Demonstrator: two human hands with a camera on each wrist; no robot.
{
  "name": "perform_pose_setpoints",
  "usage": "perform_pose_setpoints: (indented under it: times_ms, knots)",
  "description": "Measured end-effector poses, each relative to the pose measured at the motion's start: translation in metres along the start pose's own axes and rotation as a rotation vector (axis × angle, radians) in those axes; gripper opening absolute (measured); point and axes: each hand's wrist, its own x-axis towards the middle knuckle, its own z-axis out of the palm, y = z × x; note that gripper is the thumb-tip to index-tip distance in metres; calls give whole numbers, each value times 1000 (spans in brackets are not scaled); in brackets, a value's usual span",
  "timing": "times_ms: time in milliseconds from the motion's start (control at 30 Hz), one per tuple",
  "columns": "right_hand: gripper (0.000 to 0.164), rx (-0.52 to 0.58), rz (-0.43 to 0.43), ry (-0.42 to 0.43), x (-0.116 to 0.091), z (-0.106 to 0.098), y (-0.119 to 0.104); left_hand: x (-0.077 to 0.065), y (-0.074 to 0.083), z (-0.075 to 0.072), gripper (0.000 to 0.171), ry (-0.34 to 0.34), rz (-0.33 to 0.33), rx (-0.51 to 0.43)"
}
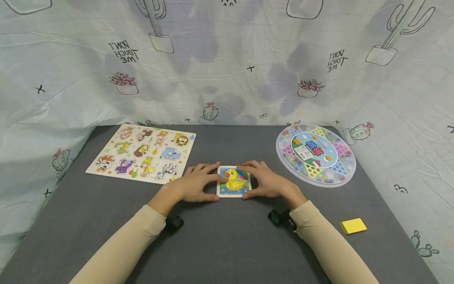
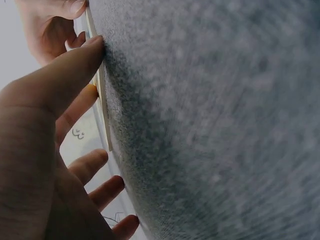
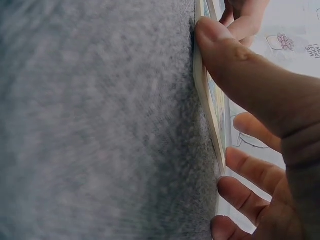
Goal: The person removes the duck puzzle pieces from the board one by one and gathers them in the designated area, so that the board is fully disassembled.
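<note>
A small square duck puzzle (image 1: 234, 185) with a pale frame lies on the grey table in front of the person. The left hand (image 1: 198, 183) is at its left side, fingers spread. Its index fingertip touches the picture near the duck's beak, and its thumb (image 2: 75, 70) is at the near left corner. On the right side the right hand (image 1: 267, 181) holds the puzzle by its edge, with the index finger at the far corner and the thumb (image 3: 230, 55) at the near one. In both wrist views the board shows almost edge-on.
A wooden animal puzzle board (image 1: 142, 152) lies at the back left. The round game box (image 1: 315, 154), with a clear rim and colourful label, lies at the back right. A yellow block (image 1: 353, 226) is near the right forearm. Patterned cloth (image 1: 227, 59) hangs behind the table.
</note>
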Motion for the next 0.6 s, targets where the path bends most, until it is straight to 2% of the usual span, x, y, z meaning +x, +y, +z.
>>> perform_pose_setpoints:
  times_ms: [300,600]
  knots:
    - [92,-30,4,-5,9,1,-2,0,-5,-4,60,-6,-10,-20]
    - [93,-30,-4,-29,15,-2,-5,-1,-5,-3,61,-69,7,29]
